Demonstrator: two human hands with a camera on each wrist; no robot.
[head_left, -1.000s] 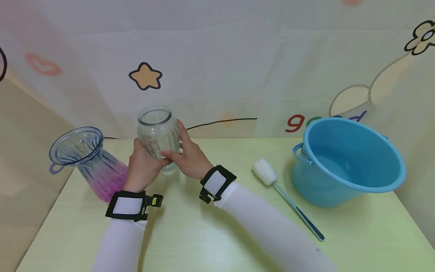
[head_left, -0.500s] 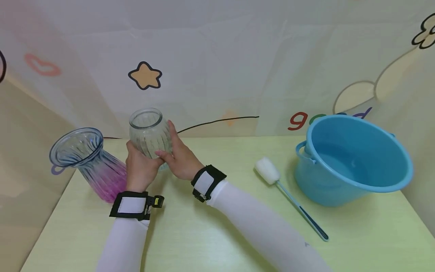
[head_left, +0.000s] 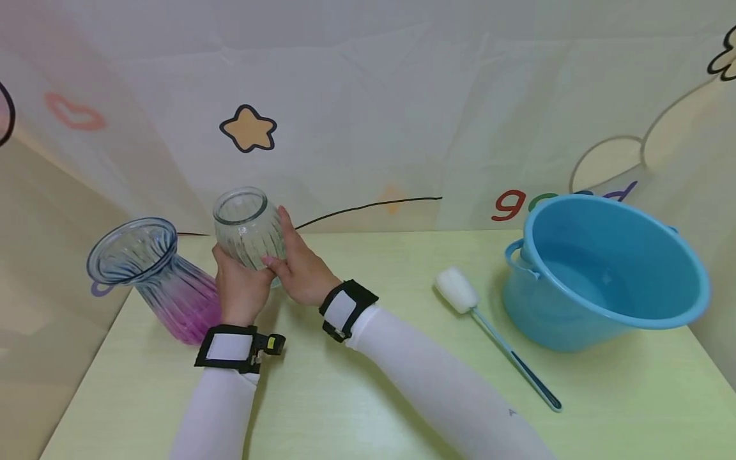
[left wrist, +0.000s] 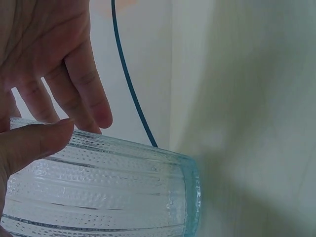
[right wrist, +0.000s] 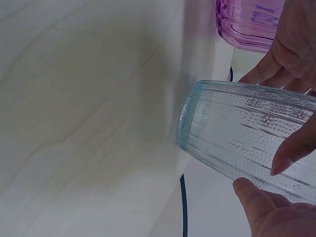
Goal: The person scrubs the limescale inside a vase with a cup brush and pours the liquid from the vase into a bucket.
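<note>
A clear ribbed glass jar [head_left: 248, 237] is held between both hands, mouth up and slightly tilted, at the left of the head view. The left hand [head_left: 241, 289] grips its near left side, the thumb across the glass. My right hand [head_left: 306, 273] holds the right side, with fingers round the back and thumb in front. In the left wrist view, the jar's thick base [left wrist: 191, 195] is close to the table; whether it touches cannot be told. Just left of the left hand stands a blue-to-pink ribbed glass vase [head_left: 179, 291], partly hidden by that hand.
A blue bucket [head_left: 552, 326] stands at the right of the table [head_left: 368, 383]. Beside it lies a white sponge-headed bottle brush [head_left: 458, 291] with a long blue handle. Behind the table hangs a printed curtain [head_left: 356, 115].
Both hands have carried the jar to the left, closer to the vase, and slightly down in the head view. The grip looks unchanged.
</note>
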